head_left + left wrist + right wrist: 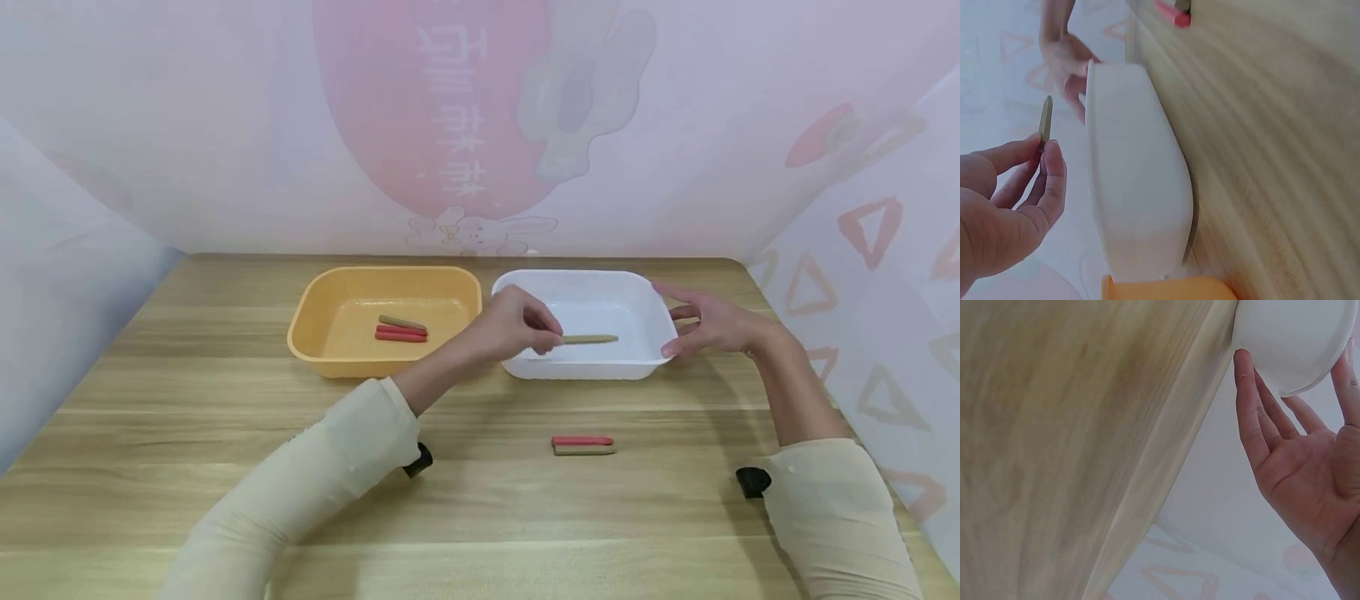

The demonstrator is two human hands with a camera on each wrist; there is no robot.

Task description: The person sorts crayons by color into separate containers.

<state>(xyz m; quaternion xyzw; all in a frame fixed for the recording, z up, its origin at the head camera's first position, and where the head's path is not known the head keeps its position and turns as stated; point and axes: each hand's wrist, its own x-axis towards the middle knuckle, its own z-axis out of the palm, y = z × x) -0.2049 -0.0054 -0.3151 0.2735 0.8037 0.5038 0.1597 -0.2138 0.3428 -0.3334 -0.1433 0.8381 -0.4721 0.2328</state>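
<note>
A slim khaki crayon-like stick point(591, 339) with a tapered tip is pinched between the thumb and fingers of my left hand point(517, 321). In the head view it lies across the inside of the white bin point(577, 371); the left wrist view has the stick point(1046, 122) raised beside the bin's rim. My right hand point(712, 323) touches the bin's right end. Its fingers are spread and fairly straight, seen from below in the right wrist view, where the hand point(1310, 469) meets the white wall point(1291, 344).
Left of the white bin stands a yellow-orange bin point(367, 367), holding a khaki stick point(402, 322) and red sticks point(401, 334). On the wooden table point(480, 500) in front lie a red stick point(582, 440) and a khaki stick point(584, 451), side by side. Printed walls enclose the table.
</note>
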